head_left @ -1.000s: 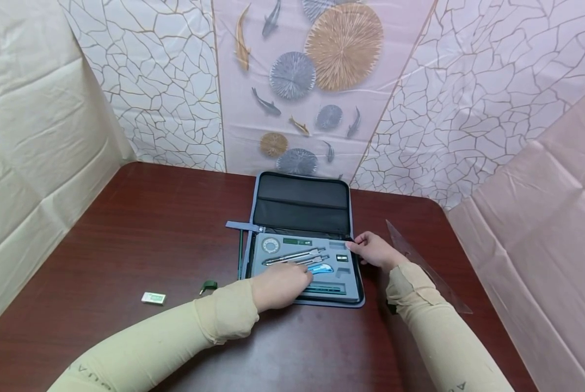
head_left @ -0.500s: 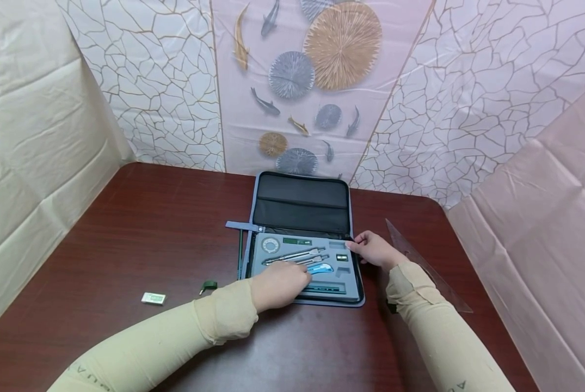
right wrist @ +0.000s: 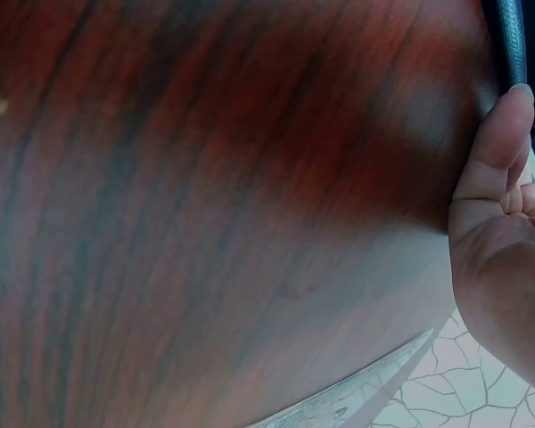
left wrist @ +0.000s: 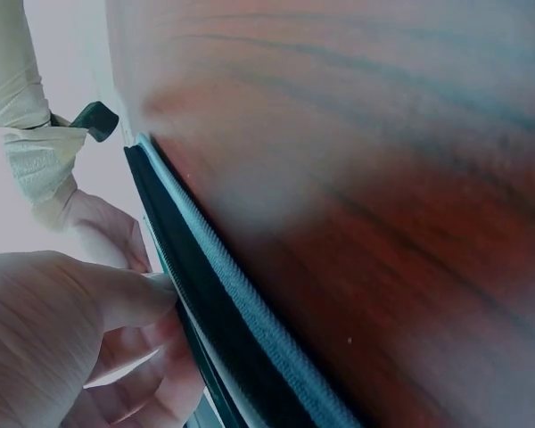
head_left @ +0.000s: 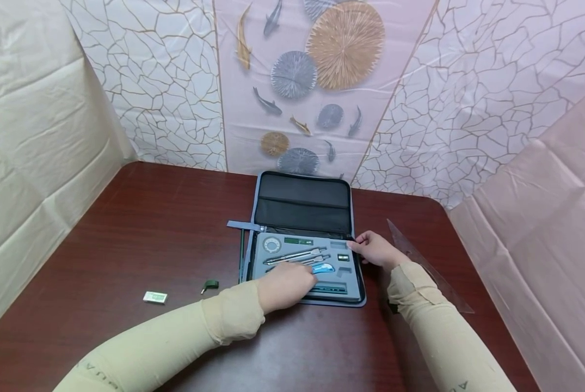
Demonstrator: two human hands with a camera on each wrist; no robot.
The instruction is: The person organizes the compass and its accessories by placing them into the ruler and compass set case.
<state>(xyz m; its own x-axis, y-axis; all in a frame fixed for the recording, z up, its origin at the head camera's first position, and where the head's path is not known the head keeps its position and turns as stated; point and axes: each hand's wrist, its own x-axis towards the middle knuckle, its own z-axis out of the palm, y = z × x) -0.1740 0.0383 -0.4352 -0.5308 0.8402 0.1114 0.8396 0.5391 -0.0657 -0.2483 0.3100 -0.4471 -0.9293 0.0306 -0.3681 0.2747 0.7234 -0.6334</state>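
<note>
An unzipped blue case with a black lining lies open, its grey foam tray facing up. My left hand reaches over the tray's near side and overlaps a light-blue utility knife in the head view. The left wrist view has its thumb at the near zipped edge and the other fingers bent over the tray; whether they hold anything I cannot tell. At the case's right edge, my right hand grips the side, thumb along the rim. Metal compasses lie above the left hand.
In the tray sit a sharpener, a round white disc and a green case. A white eraser and a small green piece lie left. A pencil flanks the case; a clear set square lies right.
My left hand has shifted slightly right over the tray, covering a little more of the knife's left end. The right hand stays at the case's edge.
</note>
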